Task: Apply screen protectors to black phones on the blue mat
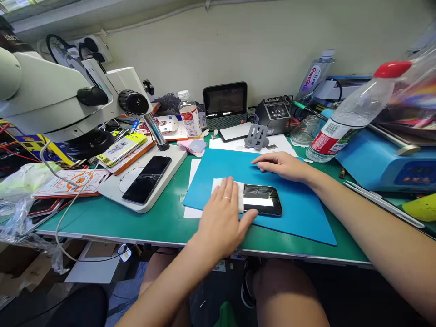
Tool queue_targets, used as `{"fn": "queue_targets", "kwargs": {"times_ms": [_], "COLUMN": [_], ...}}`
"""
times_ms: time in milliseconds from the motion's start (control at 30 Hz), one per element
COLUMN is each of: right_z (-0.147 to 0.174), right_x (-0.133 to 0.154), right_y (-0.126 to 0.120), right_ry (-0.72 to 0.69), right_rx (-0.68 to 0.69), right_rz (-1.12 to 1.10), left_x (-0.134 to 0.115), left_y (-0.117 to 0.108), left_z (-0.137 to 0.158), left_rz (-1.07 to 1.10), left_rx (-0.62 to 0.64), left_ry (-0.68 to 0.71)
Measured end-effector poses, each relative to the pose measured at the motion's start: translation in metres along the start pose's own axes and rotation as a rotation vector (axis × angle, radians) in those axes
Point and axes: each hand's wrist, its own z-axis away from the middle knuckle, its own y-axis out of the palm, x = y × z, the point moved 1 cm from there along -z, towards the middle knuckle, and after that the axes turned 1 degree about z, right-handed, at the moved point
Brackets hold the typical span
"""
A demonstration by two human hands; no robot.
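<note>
"Bare forearms (173, 281) come nearest, entering from five and seven o'clock. Where do they lead?"

"To a black phone (269, 200) on a blue mat (299, 222). Take the phone as the middle of the dial: the left hand (225, 206) is at nine o'clock, a ring on one finger."

"How is it gripping?"

"Pressed flat rather than pinching: fingers together over a white wipe (241, 193) that covers the phone's nine o'clock end, thumb spread toward the near edge."

"And the right hand (279, 165)?"

"At one o'clock, above the far edge of the phone, fingers loosely bent, index stretched foremost. Whether its fingertips touch the mat, I cannot tell."

"What stands around them?"

"A grey stand (257, 136) at twelve, a small screen (225, 102) at eleven, and a red-capped bottle (357, 113) between one and two. Just past nine, a second phone (148, 179) lies on the microscope base (175, 159); the microscope (51, 95) itself looms at ten."
</note>
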Motion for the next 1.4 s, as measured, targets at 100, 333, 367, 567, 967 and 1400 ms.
{"fn": "queue_targets", "kwargs": {"times_ms": [100, 333, 367, 567, 967, 1400], "right_z": [0.000, -0.002, -0.001, 0.001, 0.003, 0.003], "right_x": [0.001, 0.001, 0.002, 0.003, 0.004, 0.002], "right_y": [0.001, 0.002, 0.002, 0.002, 0.001, 0.002], "right_ry": [0.014, -0.005, -0.006, 0.002, -0.027, -0.064], "right_rx": [0.010, 0.002, -0.001, -0.014, 0.010, 0.015], "right_rz": [0.005, 0.022, 0.024, -0.018, 0.022, 0.049], "left_x": [0.018, -0.029, -0.040, -0.082, 0.005, -0.087], "left_y": [-0.003, 0.001, 0.002, 0.011, -0.008, 0.004], "left_z": [0.017, 0.026, 0.020, -0.029, 0.004, -0.011], "left_rz": [-0.019, 0.039, 0.054, 0.050, -0.030, -0.021], "left_rx": [0.006, 0.002, 0.004, 0.040, 0.100, 0.091], "left_ry": [-0.026, 0.102, 0.127, 0.172, 0.035, 0.035]}}
